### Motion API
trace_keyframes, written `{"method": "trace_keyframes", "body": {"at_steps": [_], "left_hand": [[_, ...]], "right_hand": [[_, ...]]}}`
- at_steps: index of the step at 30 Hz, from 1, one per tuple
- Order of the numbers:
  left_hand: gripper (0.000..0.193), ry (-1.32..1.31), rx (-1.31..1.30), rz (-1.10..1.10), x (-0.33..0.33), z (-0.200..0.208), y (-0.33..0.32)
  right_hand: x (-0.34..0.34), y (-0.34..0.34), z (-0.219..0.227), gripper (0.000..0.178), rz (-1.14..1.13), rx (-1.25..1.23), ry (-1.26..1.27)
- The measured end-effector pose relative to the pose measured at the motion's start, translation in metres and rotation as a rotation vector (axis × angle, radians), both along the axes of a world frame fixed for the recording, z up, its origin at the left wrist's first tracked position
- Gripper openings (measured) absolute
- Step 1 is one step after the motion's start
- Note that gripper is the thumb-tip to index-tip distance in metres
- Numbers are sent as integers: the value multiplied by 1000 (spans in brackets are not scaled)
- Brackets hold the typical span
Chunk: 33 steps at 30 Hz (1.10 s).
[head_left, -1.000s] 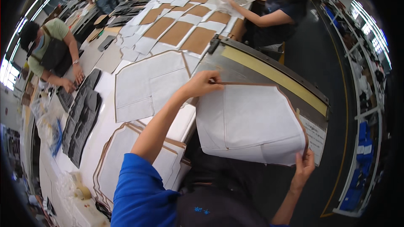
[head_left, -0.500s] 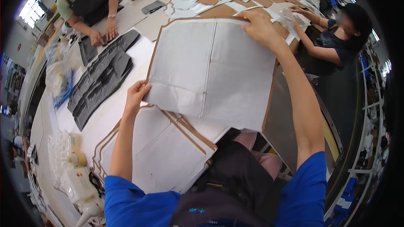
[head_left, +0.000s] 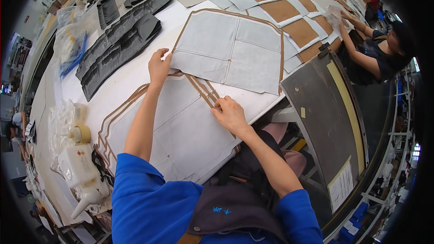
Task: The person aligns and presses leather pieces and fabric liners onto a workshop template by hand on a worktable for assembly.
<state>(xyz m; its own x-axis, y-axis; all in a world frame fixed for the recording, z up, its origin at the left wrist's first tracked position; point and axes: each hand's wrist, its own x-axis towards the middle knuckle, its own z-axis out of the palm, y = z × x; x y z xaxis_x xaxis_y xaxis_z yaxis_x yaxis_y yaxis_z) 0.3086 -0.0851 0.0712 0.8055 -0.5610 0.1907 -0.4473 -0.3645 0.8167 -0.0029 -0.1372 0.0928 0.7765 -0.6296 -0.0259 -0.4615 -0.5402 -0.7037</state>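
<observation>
Counter (head_left: 122,88): white, carries the sheets, presumably to keep them flat.
Grey metal plate (head_left: 316,113): at right, apart from both hands.
Stack of sheets (head_left: 167,135): near edge, fanned, likely leaving borders reachable.
Loose sheet (head_left: 212,38): flat just beyond the stack.
Left hand (head_left: 159,68): fingertips at the loose sheet's left corner, apparently steadying it; clamped or not, I cannot tell.
Right hand (head_left: 230,114): fingers curled at the stack's brown borders (head_left: 195,86); pinch unconfirmed from here.
</observation>
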Motion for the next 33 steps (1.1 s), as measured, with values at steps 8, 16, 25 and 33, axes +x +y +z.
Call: {"method": "trace_keyframes", "body": {"at_steps": [8, 16, 25, 33], "left_hand": [[47, -353, 123, -569, -76, 81, 80], [20, -297, 61, -959, -116, 283, 77], [32, 173, -229, -1388, -344, 247, -180], [30, 193, -47, -1445, -492, 119, -337]], "right_hand": [[-10, 49, 23, 13, 148, -110, -198], [-145, 49, 223, 20, 231, -246, -347], [-404, -61, 296, 16, -426, -41, 32], [-528, -193, 208, 16, -605, -66, 227]]}}
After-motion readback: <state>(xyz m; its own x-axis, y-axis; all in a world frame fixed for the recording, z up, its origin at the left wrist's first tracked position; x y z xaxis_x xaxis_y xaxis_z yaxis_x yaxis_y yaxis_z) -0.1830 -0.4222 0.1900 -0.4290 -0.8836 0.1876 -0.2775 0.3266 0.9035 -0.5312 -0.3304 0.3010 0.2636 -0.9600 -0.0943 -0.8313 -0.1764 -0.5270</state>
